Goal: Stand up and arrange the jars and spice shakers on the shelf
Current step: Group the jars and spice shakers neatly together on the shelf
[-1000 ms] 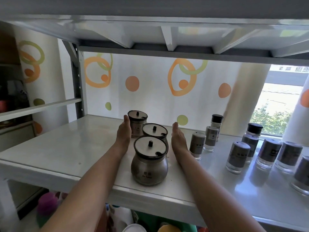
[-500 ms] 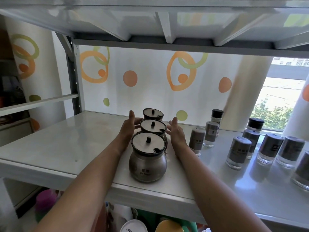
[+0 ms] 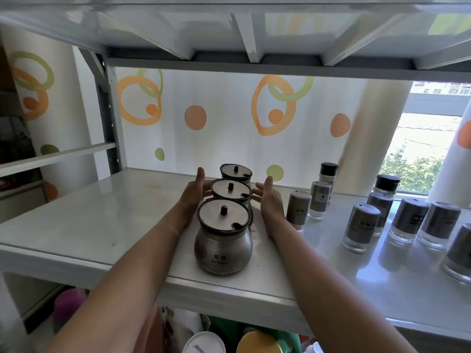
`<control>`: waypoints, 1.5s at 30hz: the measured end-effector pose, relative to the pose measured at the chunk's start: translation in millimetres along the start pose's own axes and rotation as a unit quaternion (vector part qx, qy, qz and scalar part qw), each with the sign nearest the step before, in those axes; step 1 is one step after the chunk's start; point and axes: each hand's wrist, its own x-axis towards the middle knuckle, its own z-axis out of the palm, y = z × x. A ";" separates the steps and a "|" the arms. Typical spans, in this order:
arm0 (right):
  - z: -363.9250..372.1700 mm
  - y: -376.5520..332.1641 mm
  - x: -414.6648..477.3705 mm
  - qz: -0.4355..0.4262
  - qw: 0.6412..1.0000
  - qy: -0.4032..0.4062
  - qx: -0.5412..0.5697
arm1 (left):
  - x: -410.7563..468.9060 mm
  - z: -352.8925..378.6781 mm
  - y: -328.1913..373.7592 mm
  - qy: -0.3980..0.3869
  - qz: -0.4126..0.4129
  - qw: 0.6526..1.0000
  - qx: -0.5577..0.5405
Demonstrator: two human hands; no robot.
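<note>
Front jar point(image 3: 223, 248): upright, lid on, near the front edge of the shelf point(image 3: 89, 217).
Middle jar point(image 3: 230, 191): upright, directly behind the front jar, just beside or touching it.
Back jar point(image 3: 235, 172): upright, behind the front jar again, last in the same row.
Left hand point(image 3: 195, 193): behind and left of the front jar, fingers straight and released, flat against the middle jar's left side, grasping nothing.
Right hand point(image 3: 270, 203): behind and right of the front jar, fingers straight and relaxed beside the middle jar; I cannot tell whether it touches.
Spice shakers point(image 3: 360, 228): all upright, right of the front jar, the nearest shaker point(image 3: 297, 211) just past the right hand.
Curtain point(image 3: 216, 118): hangs well behind the front jar.
</note>
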 end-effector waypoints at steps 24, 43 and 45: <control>2.7 3.7 2.1 -0.032 0.997 0.055 -0.038 | -3.9 3.0 5.9 -0.005 -0.029 0.999 0.031; -0.3 -0.4 -7.9 -0.032 0.997 0.019 -0.067 | 4.9 1.2 -9.5 -0.004 0.011 1.000 0.009; 0.1 0.9 -7.7 -0.033 0.997 0.016 -0.070 | 5.4 1.0 -10.1 0.000 0.013 1.000 0.012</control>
